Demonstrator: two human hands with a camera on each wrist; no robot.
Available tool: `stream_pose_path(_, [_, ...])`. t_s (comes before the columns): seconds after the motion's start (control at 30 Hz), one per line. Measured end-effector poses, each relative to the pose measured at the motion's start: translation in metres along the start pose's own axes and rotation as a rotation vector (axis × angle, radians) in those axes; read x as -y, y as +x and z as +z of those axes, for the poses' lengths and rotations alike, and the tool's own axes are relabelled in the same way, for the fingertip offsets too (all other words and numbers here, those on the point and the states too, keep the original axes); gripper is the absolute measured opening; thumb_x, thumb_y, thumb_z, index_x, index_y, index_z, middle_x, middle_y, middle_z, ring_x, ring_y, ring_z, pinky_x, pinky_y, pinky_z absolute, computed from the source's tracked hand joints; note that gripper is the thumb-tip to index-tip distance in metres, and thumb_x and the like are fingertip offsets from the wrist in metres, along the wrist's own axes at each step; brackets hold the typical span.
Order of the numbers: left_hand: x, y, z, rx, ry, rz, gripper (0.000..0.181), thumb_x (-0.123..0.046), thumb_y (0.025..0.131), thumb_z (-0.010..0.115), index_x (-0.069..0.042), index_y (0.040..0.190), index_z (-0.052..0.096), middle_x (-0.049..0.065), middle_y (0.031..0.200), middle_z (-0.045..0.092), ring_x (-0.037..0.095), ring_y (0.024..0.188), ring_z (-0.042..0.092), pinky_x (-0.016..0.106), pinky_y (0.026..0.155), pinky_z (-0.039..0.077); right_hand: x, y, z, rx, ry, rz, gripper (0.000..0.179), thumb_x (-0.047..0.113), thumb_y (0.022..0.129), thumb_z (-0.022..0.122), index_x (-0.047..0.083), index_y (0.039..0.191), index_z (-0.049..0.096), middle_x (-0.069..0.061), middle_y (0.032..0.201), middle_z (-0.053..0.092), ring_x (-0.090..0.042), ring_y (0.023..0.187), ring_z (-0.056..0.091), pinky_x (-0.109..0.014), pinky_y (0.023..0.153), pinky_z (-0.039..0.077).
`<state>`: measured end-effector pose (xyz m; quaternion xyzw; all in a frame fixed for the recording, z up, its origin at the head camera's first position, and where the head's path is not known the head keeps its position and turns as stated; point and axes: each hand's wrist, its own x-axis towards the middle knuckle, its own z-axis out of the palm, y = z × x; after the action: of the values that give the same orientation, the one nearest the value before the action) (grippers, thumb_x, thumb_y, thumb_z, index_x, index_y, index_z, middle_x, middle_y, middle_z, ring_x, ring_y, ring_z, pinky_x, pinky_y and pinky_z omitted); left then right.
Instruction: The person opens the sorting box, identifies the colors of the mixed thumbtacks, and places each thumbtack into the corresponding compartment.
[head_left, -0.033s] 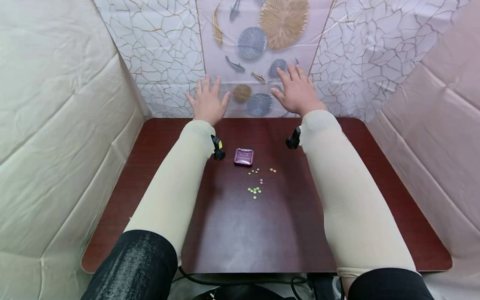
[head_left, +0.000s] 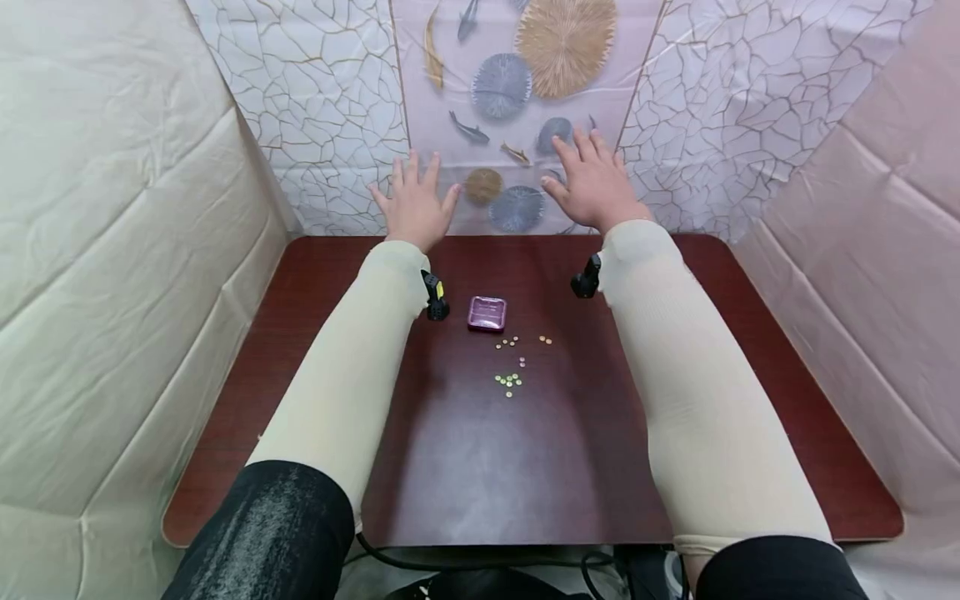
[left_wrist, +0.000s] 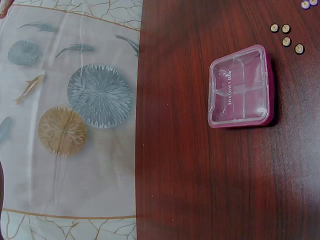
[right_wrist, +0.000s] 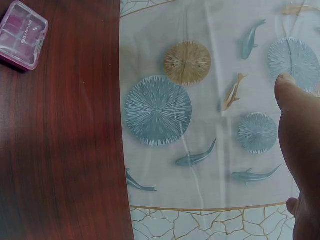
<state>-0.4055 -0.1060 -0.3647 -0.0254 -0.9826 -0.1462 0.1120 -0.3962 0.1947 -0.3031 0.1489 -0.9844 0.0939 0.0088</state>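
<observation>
In the head view my left hand (head_left: 414,204) is held out past the table's far edge, fingers straight and spread. My right hand (head_left: 596,183) reaches out likewise on the other side. Both hold nothing. Between and nearer than the hands sits a small magenta pill case (head_left: 487,313); the left wrist view shows its clear lid down over several compartments. Just in front of it lie small round discs: several dark-rimmed ones (left_wrist: 286,42), two orange ones (head_left: 542,338), two purple ones (head_left: 522,359) and several green ones (head_left: 509,384).
A dark red-brown table (head_left: 465,492) lies under the arms. Behind it hangs a patterned cloth (head_left: 337,108) with printed fish and round shapes. Pale padded sheets (head_left: 112,275) stand at both sides. A black cable (head_left: 450,569) runs below the near edge.
</observation>
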Motion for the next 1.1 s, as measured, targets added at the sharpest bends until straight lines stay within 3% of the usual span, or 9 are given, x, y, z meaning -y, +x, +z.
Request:
stream_pose_path(0.1, [0.001, 0.001, 0.002, 0.016, -0.012, 0.019, 0.076, -0.067, 0.113, 0.033, -0.034, 0.178, 0.013, 0.006, 0.184, 0.009, 0.034, 0.169, 0.003, 0.08, 0.124, 0.001, -0.002, 0.002, 0.0, -0.014, 0.009, -0.021, 0.078, 0.059, 0.116, 0.029, 0.021, 0.178, 0.001, -0.013, 0.182, -0.013, -0.037, 0.166, -0.018, -0.068, 0.13, -0.003])
stream_pose_path(0.2, [0.004, -0.006, 0.015, 0.052, -0.053, 0.056, 0.075, -0.065, 0.113, 0.036, -0.032, 0.178, 0.017, 0.007, 0.181, 0.023, 0.035, 0.167, 0.017, 0.077, 0.126, 0.01, -0.007, 0.0, 0.005, -0.043, 0.019, -0.059, 0.077, 0.057, 0.116, 0.032, 0.018, 0.179, 0.007, -0.016, 0.183, -0.005, -0.04, 0.168, -0.01, -0.069, 0.13, 0.003])
stream_pose_path(0.37, [0.011, -0.037, 0.05, 0.142, -0.203, 0.075, 0.075, -0.063, 0.113, 0.043, -0.023, 0.175, 0.03, 0.012, 0.173, 0.042, 0.039, 0.158, 0.037, 0.072, 0.124, 0.025, -0.018, -0.012, 0.027, -0.088, 0.068, -0.099, 0.074, 0.051, 0.117, 0.04, 0.011, 0.176, 0.021, -0.02, 0.182, 0.008, -0.044, 0.167, 0.006, -0.068, 0.13, 0.013])
stream_pose_path(0.47, [0.017, -0.06, 0.072, 0.183, -0.349, 0.063, 0.074, -0.057, 0.112, 0.053, -0.016, 0.172, 0.036, 0.017, 0.165, 0.05, 0.039, 0.152, 0.046, 0.065, 0.122, 0.035, -0.026, -0.02, 0.049, -0.115, 0.144, -0.137, 0.072, 0.048, 0.117, 0.045, 0.004, 0.172, 0.031, -0.022, 0.179, 0.02, -0.044, 0.165, 0.018, -0.064, 0.131, 0.016])
stream_pose_path(0.57, [0.02, -0.082, 0.095, 0.241, -0.52, 0.072, 0.078, -0.044, 0.107, 0.071, -0.012, 0.17, 0.037, 0.019, 0.156, 0.058, 0.038, 0.143, 0.056, 0.056, 0.118, 0.045, -0.03, -0.035, 0.08, -0.114, 0.244, -0.172, 0.066, 0.044, 0.115, 0.055, 0.0, 0.164, 0.046, -0.023, 0.17, 0.04, -0.044, 0.158, 0.035, -0.062, 0.13, 0.023])
stream_pose_path(0.73, [0.018, -0.116, 0.132, 0.337, -0.643, 0.114, 0.106, -0.028, 0.09, 0.094, -0.013, 0.173, 0.029, 0.02, 0.156, 0.058, 0.034, 0.136, 0.062, 0.048, 0.113, 0.051, -0.018, -0.066, 0.141, -0.078, 0.352, -0.206, 0.052, 0.033, 0.107, 0.074, 0.001, 0.148, 0.064, -0.019, 0.145, 0.065, -0.039, 0.134, 0.061, -0.059, 0.117, 0.044])
stream_pose_path(0.83, [0.017, -0.129, 0.145, 0.307, -0.646, 0.117, 0.112, -0.022, 0.085, 0.098, -0.015, 0.174, 0.029, 0.02, 0.159, 0.056, 0.032, 0.134, 0.062, 0.047, 0.114, 0.05, -0.004, -0.074, 0.171, -0.073, 0.375, -0.239, 0.048, 0.027, 0.103, 0.08, 0.001, 0.142, 0.069, -0.017, 0.137, 0.07, -0.036, 0.125, 0.067, -0.056, 0.11, 0.051])
stream_pose_path(0.9, [0.017, -0.134, 0.15, 0.267, -0.639, 0.115, 0.112, -0.02, 0.085, 0.099, -0.016, 0.173, 0.031, 0.018, 0.16, 0.056, 0.031, 0.134, 0.062, 0.048, 0.114, 0.048, 0.005, -0.077, 0.185, -0.066, 0.377, -0.256, 0.049, 0.025, 0.101, 0.083, 0.002, 0.142, 0.07, -0.016, 0.137, 0.07, -0.035, 0.128, 0.067, -0.054, 0.112, 0.05])
stream_pose_path(1.1, [0.019, -0.145, 0.154, 0.166, -0.512, 0.136, 0.099, -0.033, 0.09, 0.095, -0.018, 0.17, 0.039, -0.001, 0.157, 0.062, 0.024, 0.133, 0.059, 0.046, 0.112, 0.049, 0.024, -0.077, 0.204, -0.008, 0.338, -0.324, 0.056, 0.026, 0.099, 0.086, 0.001, 0.146, 0.068, -0.016, 0.149, 0.065, -0.034, 0.139, 0.061, -0.052, 0.116, 0.048])
